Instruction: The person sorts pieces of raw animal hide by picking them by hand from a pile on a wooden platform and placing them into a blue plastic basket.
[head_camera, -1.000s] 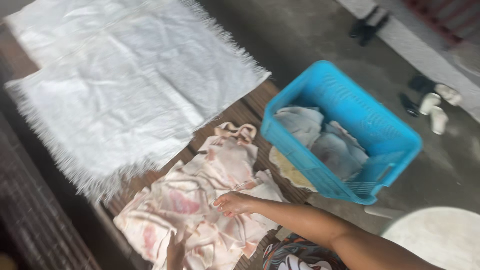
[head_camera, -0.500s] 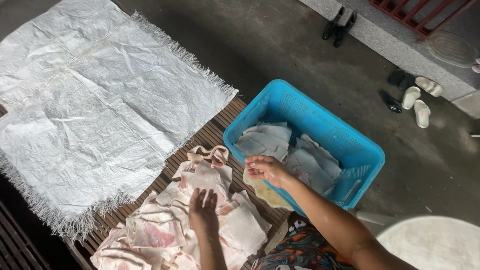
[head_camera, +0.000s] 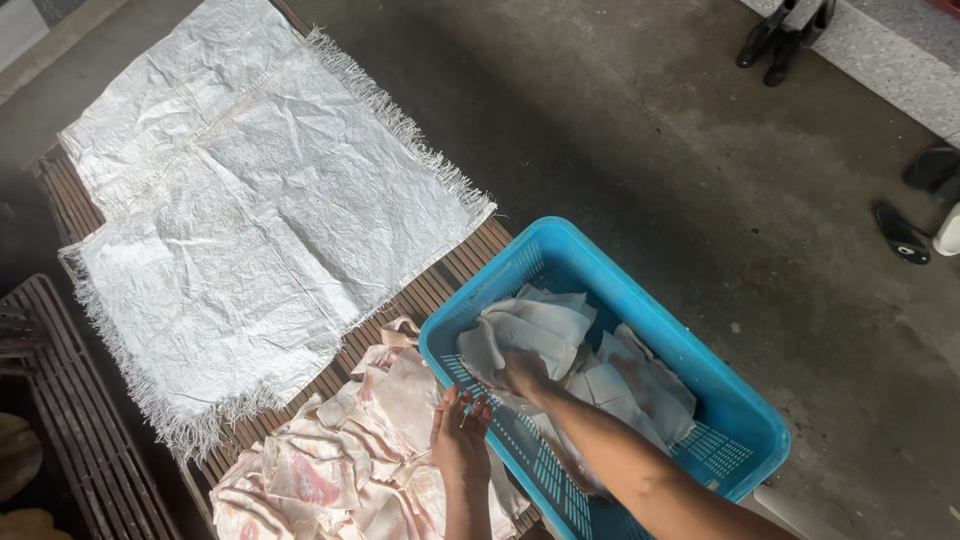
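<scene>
Two hands are at work in front of us, and we are looking down on them from above. We are reaching our right hand into the blue basket, where it is closing its fingers on a pale folded cloth lying at the near left end of the basket. More whitish cloths, some with faint pink marks, are lying crumpled beside it inside the basket, partly under our forearm. We are pressing our left hand flat, fingers spread and open, on the pile of pink and cream rags that is lying on the slatted wooden surface just beside the basket's left wall. The fingertips of that hand are nearly touching the basket's rim. A large white woven sheet with frayed edges is lying spread out over most of the surface beyond the rags, its near fringe just beside the pile. The basket is sitting at the right edge of the surface, partly out over the grey concrete floor. Well apart from us, a pair of dark shoes and black sandals are resting on the floor at the far right.
</scene>
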